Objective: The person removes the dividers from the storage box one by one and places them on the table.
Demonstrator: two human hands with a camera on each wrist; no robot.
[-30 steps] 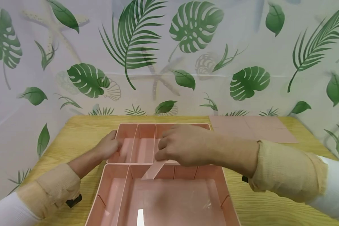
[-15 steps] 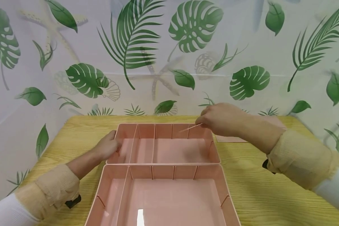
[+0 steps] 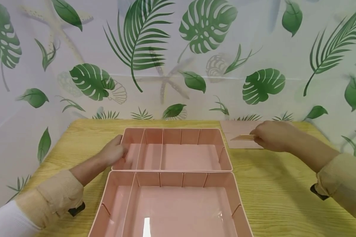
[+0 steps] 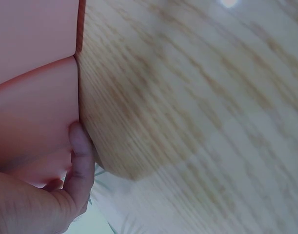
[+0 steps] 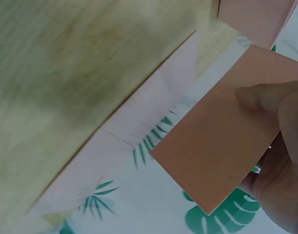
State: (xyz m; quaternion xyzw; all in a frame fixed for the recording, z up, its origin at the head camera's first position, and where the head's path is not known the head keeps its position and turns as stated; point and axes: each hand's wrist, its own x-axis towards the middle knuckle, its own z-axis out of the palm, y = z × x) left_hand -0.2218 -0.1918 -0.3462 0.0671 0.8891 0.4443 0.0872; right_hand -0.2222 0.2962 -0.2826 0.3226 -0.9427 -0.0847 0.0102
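Note:
My left hand (image 3: 113, 152) grips the left wall of the smaller pink tray (image 3: 192, 157), thumb inside; the left wrist view shows that hand (image 4: 56, 190) curled over the tray's edge (image 4: 36, 122). Two upright dividers split this tray's left part into narrow compartments. Over the pink sheets at the back right, my right hand (image 3: 277, 135) pinches a thin flat pink piece (image 3: 243, 137). In the right wrist view the piece (image 5: 217, 131) is a rectangle held between the thumb and fingers of the right hand (image 5: 280, 146).
A larger pink tray (image 3: 184, 210) with a long divider at its left stands in front, against the smaller one. Flat pink sheets (image 3: 234, 126) lie on the wooden table (image 3: 273, 197) at the back right. A leaf-patterned cloth (image 3: 166, 49) hangs behind.
My right hand has moved from above the smaller tray's middle out to the right, over the sheets, carrying the thin piece. My left hand has stayed on the tray's wall.

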